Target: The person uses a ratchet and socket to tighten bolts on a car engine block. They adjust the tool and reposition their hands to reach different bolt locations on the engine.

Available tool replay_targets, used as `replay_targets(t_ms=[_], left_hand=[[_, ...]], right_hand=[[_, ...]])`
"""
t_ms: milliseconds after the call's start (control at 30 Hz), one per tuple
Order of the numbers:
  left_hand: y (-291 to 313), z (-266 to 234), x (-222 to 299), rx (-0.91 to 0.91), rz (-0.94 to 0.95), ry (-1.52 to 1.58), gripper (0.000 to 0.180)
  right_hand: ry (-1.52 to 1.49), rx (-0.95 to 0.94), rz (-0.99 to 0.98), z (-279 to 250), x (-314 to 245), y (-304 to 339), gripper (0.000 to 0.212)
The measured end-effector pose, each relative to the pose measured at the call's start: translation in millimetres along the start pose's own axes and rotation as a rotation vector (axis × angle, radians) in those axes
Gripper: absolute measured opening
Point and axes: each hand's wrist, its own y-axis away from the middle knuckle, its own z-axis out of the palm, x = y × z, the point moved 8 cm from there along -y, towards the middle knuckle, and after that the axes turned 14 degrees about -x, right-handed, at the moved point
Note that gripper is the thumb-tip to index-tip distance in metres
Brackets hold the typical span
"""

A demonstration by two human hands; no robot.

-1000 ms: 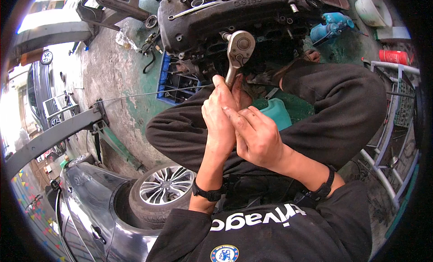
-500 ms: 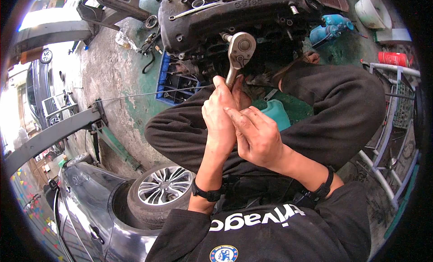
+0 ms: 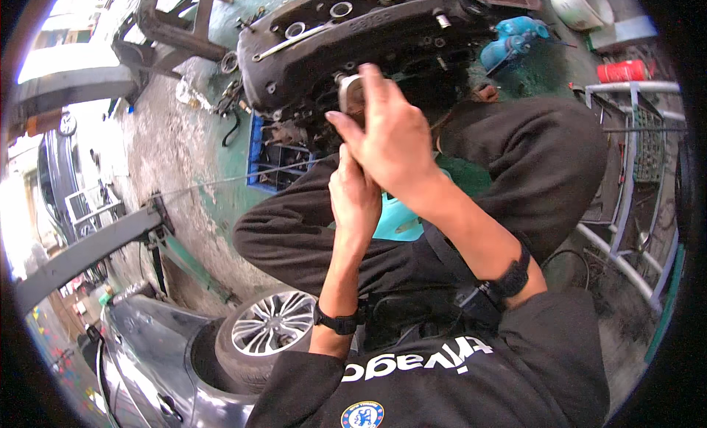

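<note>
A dark engine block (image 3: 309,63) lies on the floor in front of my crossed legs. At its near side is a ratchet wrench (image 3: 350,96), its shiny round head up against the engine and its handle hidden behind my hands. My left hand (image 3: 355,200) is closed around that handle, its fingers partly covered. Over the ratchet head reaches my right hand (image 3: 398,141), slightly blurred, with fingers stretched out and thumb apart. A combination wrench (image 3: 298,42) rests on top of the engine.
A blue parts tray (image 3: 258,159) stands left of the engine, and a teal plastic container (image 3: 398,220) sits between my legs. Blue gloves (image 3: 512,41) lie beside the engine's right end. A metal rack (image 3: 622,155) stands right, a car wheel (image 3: 269,328) lower left.
My right hand has moved forward from beside my left wrist to the ratchet head, and its fingers have straightened. The view has shifted a little. My left hand stays on the handle.
</note>
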Motion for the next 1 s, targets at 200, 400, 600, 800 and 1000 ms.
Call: replay_targets(t_ms=[200,400,600,800,1000], left_hand=[[-9,82,-45,-0.163,0.028,1.373,0.041],[-6,-36,-12,0.075,0.061,-0.077,0.01],[-7,-106,9,0.432,0.173,-0.697,0.018],[-6,-24,-47,0.05,-0.174,0.472,0.021],[2,99,-37,-0.351,-0.093,0.957,0.024]], right_hand=[[0.392,-0.239,-0.304,36,-44,0,0.044],[-0.225,-0.086,0.099,9,17,-10,0.045],[-0.383,-0.045,0.048,34,14,-3,0.057],[-0.403,0.008,-0.05,38,-1,-11,0.05],[-0.287,-0.199,-0.072,56,1,-4,0.053]])
